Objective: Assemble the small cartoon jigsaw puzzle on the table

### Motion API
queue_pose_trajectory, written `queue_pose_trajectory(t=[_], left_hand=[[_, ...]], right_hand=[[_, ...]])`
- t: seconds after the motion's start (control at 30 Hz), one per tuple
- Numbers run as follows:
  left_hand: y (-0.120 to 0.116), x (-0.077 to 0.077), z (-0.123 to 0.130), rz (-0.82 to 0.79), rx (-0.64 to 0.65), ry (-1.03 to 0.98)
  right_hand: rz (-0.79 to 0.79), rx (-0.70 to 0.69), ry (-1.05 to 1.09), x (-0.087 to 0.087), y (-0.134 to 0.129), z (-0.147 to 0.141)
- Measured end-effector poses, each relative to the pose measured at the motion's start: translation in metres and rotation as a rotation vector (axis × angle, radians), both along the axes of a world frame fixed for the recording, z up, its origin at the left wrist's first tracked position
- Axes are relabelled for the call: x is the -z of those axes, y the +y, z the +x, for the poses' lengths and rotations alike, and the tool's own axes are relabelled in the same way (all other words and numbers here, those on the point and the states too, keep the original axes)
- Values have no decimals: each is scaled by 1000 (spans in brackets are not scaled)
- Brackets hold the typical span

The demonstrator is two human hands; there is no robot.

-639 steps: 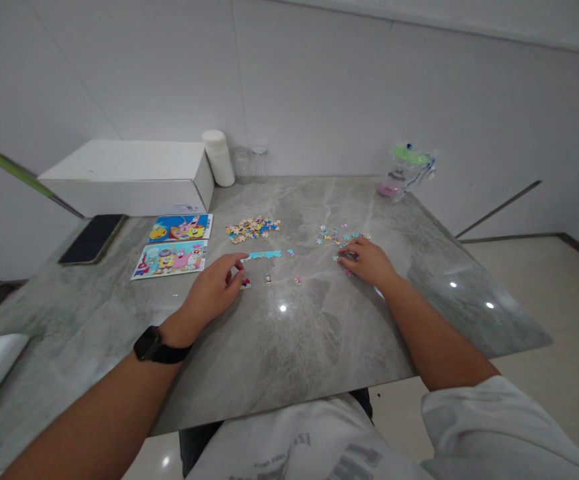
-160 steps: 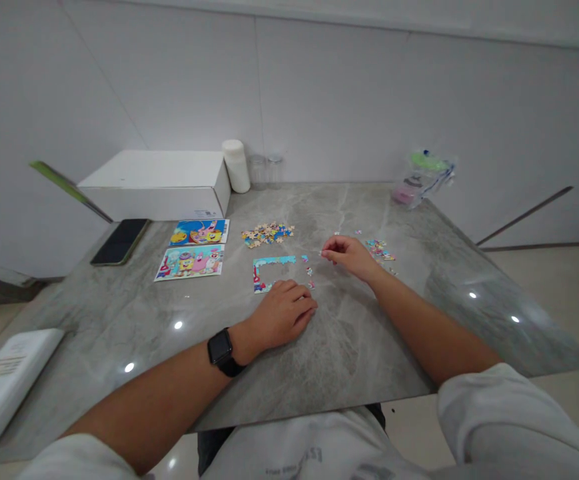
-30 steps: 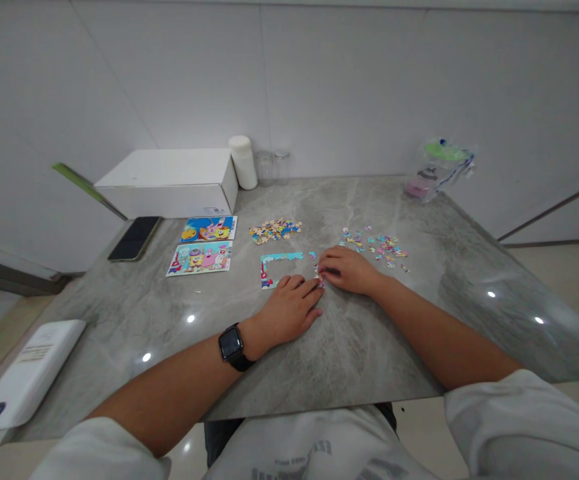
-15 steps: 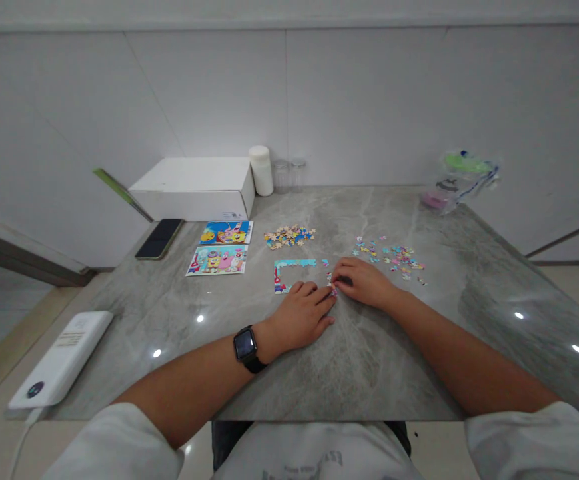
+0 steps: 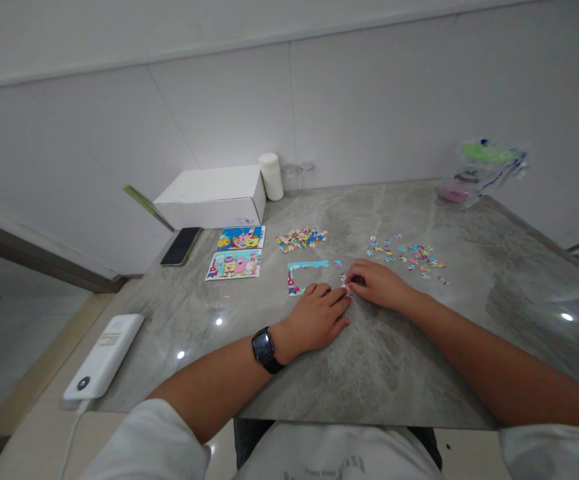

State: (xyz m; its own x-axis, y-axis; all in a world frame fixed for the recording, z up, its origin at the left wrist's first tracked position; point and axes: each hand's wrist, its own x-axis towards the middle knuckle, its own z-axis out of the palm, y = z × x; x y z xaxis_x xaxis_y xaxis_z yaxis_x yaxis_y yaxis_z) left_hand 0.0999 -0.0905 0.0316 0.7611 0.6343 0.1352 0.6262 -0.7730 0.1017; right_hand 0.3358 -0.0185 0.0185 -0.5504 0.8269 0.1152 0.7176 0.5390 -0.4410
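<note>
My left hand (image 5: 319, 317) lies palm down with fingers spread, its fingertips by the lower edge of a partly joined jigsaw border (image 5: 308, 265). My right hand (image 5: 378, 283) pinches at a small jigsaw piece (image 5: 348, 291) at the border's right side, close to my left fingertips. Part of the border's bottom is hidden behind my left hand. A separate piece (image 5: 338, 264) lies just right of the top strip. Loose jigsaw pieces (image 5: 423, 258) are scattered beyond my right hand. Another heap of pieces (image 5: 302, 239) sits behind the border.
Two cartoon picture cards (image 5: 234, 265) lie to the left, near a phone (image 5: 181, 247). At the back stand a white box (image 5: 209, 200), a white cylinder (image 5: 271, 177) and two clear glasses (image 5: 306, 176). A plastic bag (image 5: 484, 175) rests back right; a white power bank (image 5: 103, 357) lies front left.
The head view has tilted and shifted, so everything sits further right in the picture. Both hands stay at the same spot by the border's right side.
</note>
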Motion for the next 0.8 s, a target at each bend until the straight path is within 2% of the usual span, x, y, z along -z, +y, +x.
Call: queue_pose_trajectory(t=[0.27, 0.6, 0.8], left_hand=[[0, 1, 1, 2, -1, 9], [4, 3, 0, -8, -15, 11], [5, 5, 0, -9, -11, -4]], right_hand=[[-13, 41, 74, 8, 4, 1], [4, 18, 69, 7, 3, -1], [60, 54, 95, 10, 2, 0]])
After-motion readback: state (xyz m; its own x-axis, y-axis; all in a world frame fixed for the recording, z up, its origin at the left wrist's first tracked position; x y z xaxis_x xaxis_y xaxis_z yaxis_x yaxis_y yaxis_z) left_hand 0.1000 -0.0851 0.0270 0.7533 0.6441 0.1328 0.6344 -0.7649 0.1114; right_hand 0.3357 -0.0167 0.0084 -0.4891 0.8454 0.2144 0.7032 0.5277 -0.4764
